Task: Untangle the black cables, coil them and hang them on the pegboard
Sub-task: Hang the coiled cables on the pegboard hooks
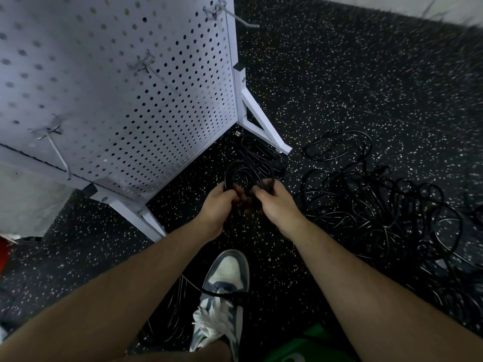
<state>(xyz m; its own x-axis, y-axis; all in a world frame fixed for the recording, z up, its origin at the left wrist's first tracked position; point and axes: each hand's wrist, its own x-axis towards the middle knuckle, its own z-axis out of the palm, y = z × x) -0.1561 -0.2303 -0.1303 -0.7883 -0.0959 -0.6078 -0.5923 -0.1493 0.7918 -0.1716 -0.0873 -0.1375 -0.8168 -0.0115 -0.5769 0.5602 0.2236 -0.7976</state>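
My left hand and my right hand are close together over the floor, and both grip a coil of black cable whose loops stand up in front of my fingers. More of this cable trails to the floor behind it, near the pegboard's foot. A big tangle of black cables lies on the floor to the right. The white pegboard stands at the left with metal hooks sticking out; nothing hangs on them.
The pegboard's white legs splay onto the speckled black floor. My sneaker is below my hands with a black cable across it and more cable loops beside it. A green object sits at the bottom edge.
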